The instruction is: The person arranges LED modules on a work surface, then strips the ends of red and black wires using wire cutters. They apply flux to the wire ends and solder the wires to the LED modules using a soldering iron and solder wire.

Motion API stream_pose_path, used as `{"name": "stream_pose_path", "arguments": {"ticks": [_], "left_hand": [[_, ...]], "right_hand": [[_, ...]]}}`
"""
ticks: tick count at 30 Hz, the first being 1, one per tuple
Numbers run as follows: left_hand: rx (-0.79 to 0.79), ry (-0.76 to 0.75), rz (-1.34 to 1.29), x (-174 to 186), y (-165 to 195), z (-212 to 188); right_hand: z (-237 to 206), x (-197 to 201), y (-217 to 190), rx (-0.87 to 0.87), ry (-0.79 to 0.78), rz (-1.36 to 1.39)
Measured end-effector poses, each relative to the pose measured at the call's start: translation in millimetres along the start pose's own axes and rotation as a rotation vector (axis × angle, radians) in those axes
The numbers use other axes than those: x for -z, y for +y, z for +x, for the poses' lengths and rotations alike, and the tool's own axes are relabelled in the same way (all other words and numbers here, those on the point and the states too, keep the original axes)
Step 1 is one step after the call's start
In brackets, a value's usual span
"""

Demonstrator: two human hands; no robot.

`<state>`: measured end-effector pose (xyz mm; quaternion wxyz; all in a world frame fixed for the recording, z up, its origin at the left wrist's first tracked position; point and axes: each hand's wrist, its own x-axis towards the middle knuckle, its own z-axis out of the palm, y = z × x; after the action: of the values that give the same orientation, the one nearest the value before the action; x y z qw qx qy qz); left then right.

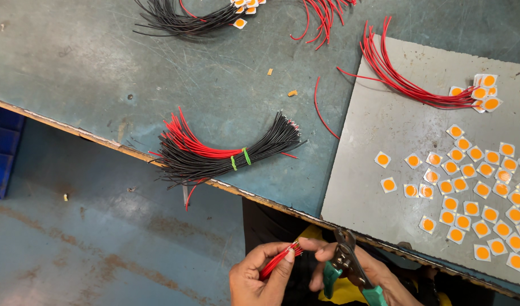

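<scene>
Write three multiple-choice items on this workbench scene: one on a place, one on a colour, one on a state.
1. Where does the tied wire bundle lie?
A. on the floor
B. at the bench edge
C. on the grey board

2. What colour are the pliers grips?
A. green
B. red
C. black

3. What is the left hand doing?
A. resting open
B. pinching red wires
C. holding a chip

Answers:
1 B, the bundle hangs partly over the edge.
2 A, both grips in the right hand are green.
3 B, its fingers close on a few red wires.
</scene>
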<state>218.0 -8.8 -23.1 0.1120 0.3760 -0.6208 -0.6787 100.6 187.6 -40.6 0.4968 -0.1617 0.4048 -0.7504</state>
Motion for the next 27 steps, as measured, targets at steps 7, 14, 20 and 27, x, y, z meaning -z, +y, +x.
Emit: {"name": "stream_pose_path", "arguments": {"ticks": [7,14,20,27], "left_hand": [[-0.068,-0.005,-0.011,-0.7,1.5,-0.4],[-0.088,-0.006,-0.026,-0.1,6.5,-0.2],[-0.111,-0.022,-0.020,1.5,5.7,0.5],[-0.199,-0.025,-0.008,2.9,-1.4,0.5]], "right_hand": [[6.5,18.1,18.7,-0.082,0.048,-0.081],[6.1,32.4,33.3,-0.149,0.069,0.033],[6.8,51.2,49.4,-0.021,-0.135,-0.022],[10.7,16.9,15.7,-0.104,-0.071,0.020]]}}
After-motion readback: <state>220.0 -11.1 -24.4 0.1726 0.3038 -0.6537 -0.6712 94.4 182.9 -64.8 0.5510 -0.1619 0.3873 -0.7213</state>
